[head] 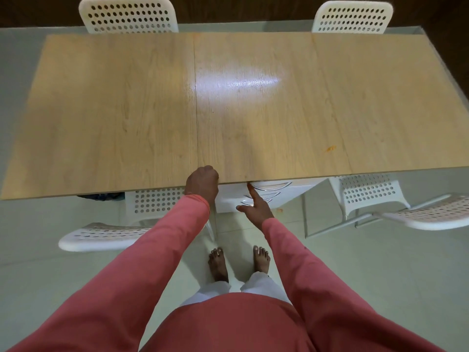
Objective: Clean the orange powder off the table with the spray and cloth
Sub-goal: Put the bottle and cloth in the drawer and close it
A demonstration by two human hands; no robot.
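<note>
White perforated chairs [128,15] are ringing the wooden table [114,110], and a white drawer unit [266,196] is sitting under its near edge. Orange powder [330,148] is smearing the lower-right tabletop. The left hand [202,182] is resting on that edge, fingers curled together; the right hand [254,208] is spreading its fingers apart below.

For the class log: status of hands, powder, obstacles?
Left hand curled at table edge; right hand open, below. Orange powder remains. No spray or cloth visible.

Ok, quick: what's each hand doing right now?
Left hand: fingers curled at the table near edge; holding anything cannot be told.
Right hand: open, fingers straight, holding nothing, below the table edge.
</note>
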